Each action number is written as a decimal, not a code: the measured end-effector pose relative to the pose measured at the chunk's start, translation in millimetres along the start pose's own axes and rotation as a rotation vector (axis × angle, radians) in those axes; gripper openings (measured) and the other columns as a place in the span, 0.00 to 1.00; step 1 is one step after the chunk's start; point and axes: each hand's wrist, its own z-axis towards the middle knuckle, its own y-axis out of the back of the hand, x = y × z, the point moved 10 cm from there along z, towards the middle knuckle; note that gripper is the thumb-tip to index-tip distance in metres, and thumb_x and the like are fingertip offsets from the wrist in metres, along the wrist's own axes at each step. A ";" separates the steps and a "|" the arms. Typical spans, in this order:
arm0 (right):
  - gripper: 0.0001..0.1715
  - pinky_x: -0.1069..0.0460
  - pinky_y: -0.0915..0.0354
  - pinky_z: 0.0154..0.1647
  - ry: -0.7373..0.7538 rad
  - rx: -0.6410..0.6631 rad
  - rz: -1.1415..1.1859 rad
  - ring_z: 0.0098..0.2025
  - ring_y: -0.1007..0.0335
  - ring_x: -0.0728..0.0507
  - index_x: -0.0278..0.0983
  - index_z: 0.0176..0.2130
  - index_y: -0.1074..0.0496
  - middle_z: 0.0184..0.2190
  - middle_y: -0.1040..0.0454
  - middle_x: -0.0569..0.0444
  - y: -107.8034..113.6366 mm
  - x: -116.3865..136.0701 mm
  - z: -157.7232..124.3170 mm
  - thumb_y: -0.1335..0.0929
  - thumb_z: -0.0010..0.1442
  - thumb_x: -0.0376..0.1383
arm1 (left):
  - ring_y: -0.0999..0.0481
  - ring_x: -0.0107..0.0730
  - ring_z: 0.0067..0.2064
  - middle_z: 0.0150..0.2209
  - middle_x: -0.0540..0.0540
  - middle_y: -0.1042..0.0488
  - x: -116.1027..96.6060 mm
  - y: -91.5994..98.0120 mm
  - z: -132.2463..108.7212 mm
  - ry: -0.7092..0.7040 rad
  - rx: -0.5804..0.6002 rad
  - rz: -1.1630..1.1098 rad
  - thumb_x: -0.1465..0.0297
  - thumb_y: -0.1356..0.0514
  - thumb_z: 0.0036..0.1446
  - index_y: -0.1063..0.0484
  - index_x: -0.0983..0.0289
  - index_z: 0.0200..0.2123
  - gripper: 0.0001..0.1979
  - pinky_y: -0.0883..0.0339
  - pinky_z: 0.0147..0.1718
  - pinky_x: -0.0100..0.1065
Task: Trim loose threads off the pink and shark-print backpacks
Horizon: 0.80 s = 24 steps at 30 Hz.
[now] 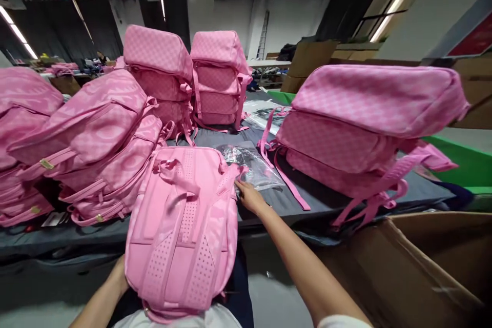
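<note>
A pink backpack (pixel 179 246) leans over the table's front edge, its back panel and shoulder straps facing up and its base close to my body. My left hand (pixel 122 272) is against its lower left side, with the fingers hidden behind the bag. At the upper right side, my right hand (pixel 249 198) has its fingers closed on the backpack near a loose strap end (pixel 240 169). A clear plastic bag (pixel 257 166) with something dark in it lies just beyond my right hand.
Pink backpacks are piled at left (pixel 103 138), with taller stacks behind (pixel 157 48) (pixel 215 72). Another pink stack (pixel 369 113) stands on the right, straps hanging over the dark table cover (pixel 284 205). An open cardboard box (pixel 369 261) sits below right, near a green bin (pixel 461 159).
</note>
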 end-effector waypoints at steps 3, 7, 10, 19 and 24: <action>0.29 0.50 0.38 0.57 -0.012 0.032 -0.046 0.62 0.37 0.39 0.38 0.60 0.30 0.63 0.31 0.45 -4.5 14.5 8.9 0.34 0.61 0.27 | 0.21 0.44 0.49 0.46 0.59 0.21 4.8 36.6 2.9 0.003 -0.083 -0.065 0.61 0.55 0.70 0.25 0.69 0.48 0.23 0.26 0.49 0.42; 0.22 0.45 0.33 0.48 -0.199 -0.028 -0.131 0.49 0.26 0.35 0.32 0.55 0.27 0.46 0.22 0.37 39.3 10.0 10.1 0.39 0.65 0.28 | 0.33 0.44 0.64 0.64 0.58 0.32 -101.2 29.7 -48.7 -0.731 0.051 0.016 0.54 0.50 0.67 0.34 0.60 0.63 0.27 0.40 0.64 0.46; 0.27 0.41 0.35 0.51 -0.240 -0.174 -0.179 0.53 0.29 0.32 0.30 0.63 0.35 0.51 0.26 0.34 84.2 37.1 -1.3 0.43 0.68 0.30 | 0.42 0.50 0.70 0.68 0.56 0.37 -146.2 -56.0 -122.8 -1.215 0.380 0.305 0.54 0.44 0.64 0.36 0.55 0.65 0.29 0.51 0.68 0.54; 0.11 0.50 0.34 0.38 -0.164 -0.049 -0.100 0.47 0.26 0.36 0.33 0.45 0.27 0.40 0.21 0.38 25.6 92.2 -68.0 0.37 0.65 0.29 | 0.28 0.42 0.60 0.62 0.55 0.28 -115.0 -111.2 -160.3 -1.297 0.223 0.376 0.58 0.45 0.67 0.29 0.59 0.59 0.22 0.34 0.51 0.42; 0.23 0.50 0.36 0.40 -0.355 -0.026 0.015 0.49 0.24 0.36 0.33 0.56 0.34 0.47 0.22 0.41 11.2 25.6 -80.3 0.33 0.66 0.43 | 0.22 0.35 0.43 0.45 0.57 0.20 -222.0 -92.6 -143.5 -1.406 0.436 0.274 0.66 0.49 0.68 0.25 0.64 0.47 0.14 0.31 0.39 0.36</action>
